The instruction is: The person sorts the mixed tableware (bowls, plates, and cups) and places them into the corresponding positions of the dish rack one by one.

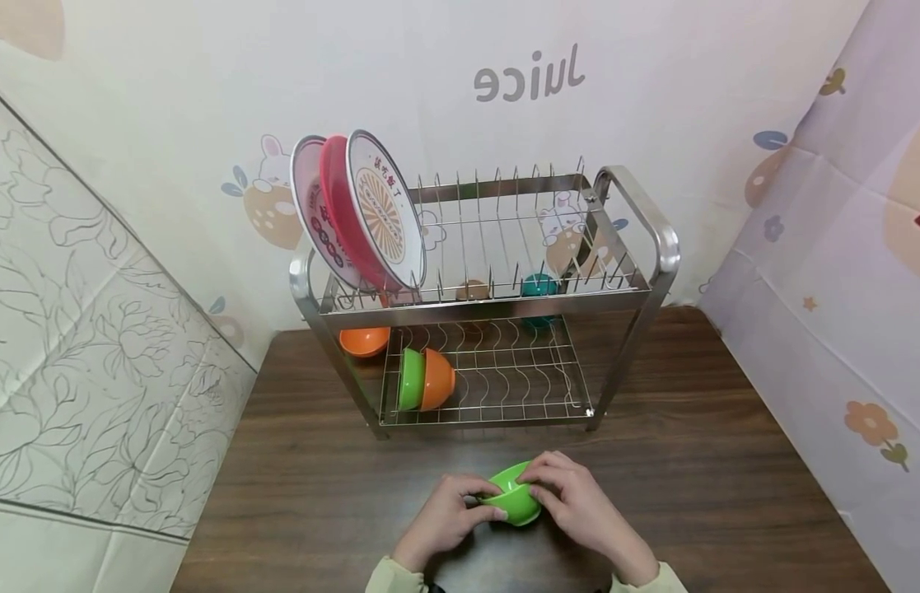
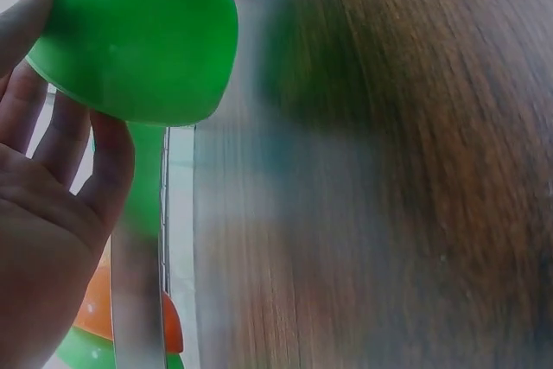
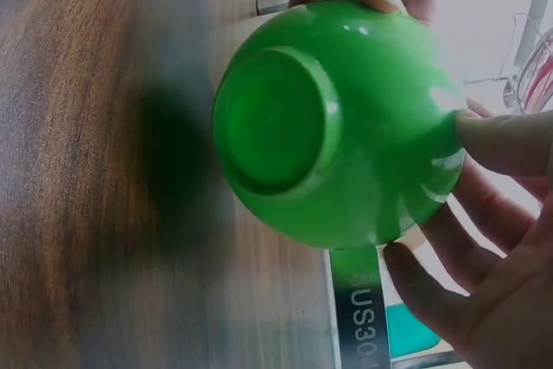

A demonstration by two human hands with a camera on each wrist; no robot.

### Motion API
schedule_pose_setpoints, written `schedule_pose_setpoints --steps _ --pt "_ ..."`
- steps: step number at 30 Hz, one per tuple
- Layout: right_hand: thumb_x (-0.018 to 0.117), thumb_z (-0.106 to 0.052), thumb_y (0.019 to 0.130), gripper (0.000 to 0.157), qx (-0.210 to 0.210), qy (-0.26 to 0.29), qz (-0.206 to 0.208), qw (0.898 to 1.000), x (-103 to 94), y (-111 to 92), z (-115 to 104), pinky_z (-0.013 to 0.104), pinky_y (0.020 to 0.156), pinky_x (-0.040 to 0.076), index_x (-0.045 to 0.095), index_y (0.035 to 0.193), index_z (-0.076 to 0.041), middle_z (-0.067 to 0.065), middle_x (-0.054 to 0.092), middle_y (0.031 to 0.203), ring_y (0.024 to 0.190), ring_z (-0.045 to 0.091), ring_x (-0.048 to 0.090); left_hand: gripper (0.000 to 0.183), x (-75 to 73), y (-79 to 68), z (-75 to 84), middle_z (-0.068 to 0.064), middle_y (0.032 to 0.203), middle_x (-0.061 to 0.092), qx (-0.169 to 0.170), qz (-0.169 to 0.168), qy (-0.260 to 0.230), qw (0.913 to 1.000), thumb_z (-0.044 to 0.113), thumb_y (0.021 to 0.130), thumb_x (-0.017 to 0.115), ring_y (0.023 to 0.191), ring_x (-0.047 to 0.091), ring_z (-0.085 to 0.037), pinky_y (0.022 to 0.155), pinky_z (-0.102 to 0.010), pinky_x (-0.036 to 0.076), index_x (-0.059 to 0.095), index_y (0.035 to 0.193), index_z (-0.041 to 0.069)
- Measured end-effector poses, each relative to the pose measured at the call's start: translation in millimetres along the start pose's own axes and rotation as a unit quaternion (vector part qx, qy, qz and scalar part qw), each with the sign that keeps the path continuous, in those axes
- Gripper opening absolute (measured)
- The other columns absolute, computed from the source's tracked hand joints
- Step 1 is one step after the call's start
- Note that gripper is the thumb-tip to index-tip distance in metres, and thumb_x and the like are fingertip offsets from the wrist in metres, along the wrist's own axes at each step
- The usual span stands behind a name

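A green bowl (image 1: 517, 504) is tilted on its side between both hands, low over the front of the table. My left hand (image 1: 454, 512) pinches its left rim, thumb outside and fingers over the edge. On the opposite side my right hand (image 1: 574, 501) grips the rim the same way. The right wrist view shows the round foot of the bowl (image 3: 276, 123) facing the camera, with the right thumb (image 3: 501, 140) on its outer wall. In the left wrist view the bowl (image 2: 143, 36) has the left fingers spread below it.
Behind the hands stands a two-tier metal dish rack (image 1: 482, 311). Several plates (image 1: 385, 210) lean at its upper left. On the lower tier sit a green bowl (image 1: 411, 379) and an orange bowl (image 1: 437, 380). Another orange bowl (image 1: 365, 341) and a teal one (image 1: 539, 287) are further back.
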State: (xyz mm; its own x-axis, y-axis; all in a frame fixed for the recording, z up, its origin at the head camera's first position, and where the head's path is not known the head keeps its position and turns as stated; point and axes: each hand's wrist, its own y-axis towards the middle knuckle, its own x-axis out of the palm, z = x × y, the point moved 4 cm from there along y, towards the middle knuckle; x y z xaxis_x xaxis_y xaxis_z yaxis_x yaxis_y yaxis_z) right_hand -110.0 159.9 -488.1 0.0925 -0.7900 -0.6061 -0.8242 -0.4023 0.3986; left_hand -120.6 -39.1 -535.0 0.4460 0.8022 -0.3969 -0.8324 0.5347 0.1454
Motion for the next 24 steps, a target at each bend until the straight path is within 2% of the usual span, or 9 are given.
schedule_pose_setpoints --steps 6,13,15,20,24 --pt "0.075 0.006 0.082 0.025 0.038 -0.019 0.047 0.998 -7.9 -0.3 7.1 0.032 0.081 0.053 0.074 0.095 -0.015 -0.012 0.067 0.099 0.094 0.009 0.064 0.02 -4.2 -1.2 -1.1 0.006 0.095 0.074 0.005 0.013 0.004 0.9999 0.025 0.084 0.08 0.09 0.066 -0.004 0.081 -0.026 0.053 0.078 0.099 0.012" --pt "0.074 0.007 0.081 0.03 0.062 -0.055 0.078 0.993 -16.6 -7.1 22.3 0.019 0.081 0.047 0.073 0.096 -0.019 -0.013 0.068 0.099 0.093 0.008 0.065 0.019 -14.2 -2.2 -3.1 0.004 0.095 0.074 0.004 0.036 0.013 0.9992 0.024 0.083 0.081 0.089 0.067 -0.005 0.083 -0.027 0.053 0.078 0.098 0.013" --pt "0.074 0.006 0.082 0.029 0.068 -0.063 0.082 0.992 -18.5 -8.9 26.9 0.021 0.079 0.049 0.073 0.096 -0.019 -0.013 0.068 0.098 0.092 0.008 0.065 0.019 -16.5 -2.1 -4.0 0.004 0.094 0.074 0.002 0.041 0.015 0.999 0.024 0.083 0.081 0.088 0.067 -0.005 0.082 -0.027 0.053 0.078 0.098 0.013" --pt "0.072 0.005 0.085 0.023 0.089 -0.076 0.083 0.99 -23.1 -12.4 37.5 0.035 0.075 0.053 0.074 0.096 -0.016 -0.013 0.068 0.097 0.091 0.01 0.065 0.02 -20.7 -1.9 -6.0 0.005 0.092 0.074 -0.002 0.051 0.016 0.9986 0.026 0.083 0.081 0.086 0.066 -0.005 0.081 -0.028 0.053 0.079 0.098 0.013" --pt "0.071 0.004 0.087 0.02 0.121 -0.085 0.082 0.986 -27.6 -16.6 46.9 0.035 0.076 0.053 0.075 0.097 -0.014 -0.013 0.068 0.098 0.09 0.01 0.065 0.02 -23.3 -2.3 -4.8 0.004 0.093 0.074 -0.006 0.059 0.01 0.9982 0.026 0.083 0.081 0.086 0.066 -0.006 0.081 -0.03 0.053 0.078 0.099 0.013"
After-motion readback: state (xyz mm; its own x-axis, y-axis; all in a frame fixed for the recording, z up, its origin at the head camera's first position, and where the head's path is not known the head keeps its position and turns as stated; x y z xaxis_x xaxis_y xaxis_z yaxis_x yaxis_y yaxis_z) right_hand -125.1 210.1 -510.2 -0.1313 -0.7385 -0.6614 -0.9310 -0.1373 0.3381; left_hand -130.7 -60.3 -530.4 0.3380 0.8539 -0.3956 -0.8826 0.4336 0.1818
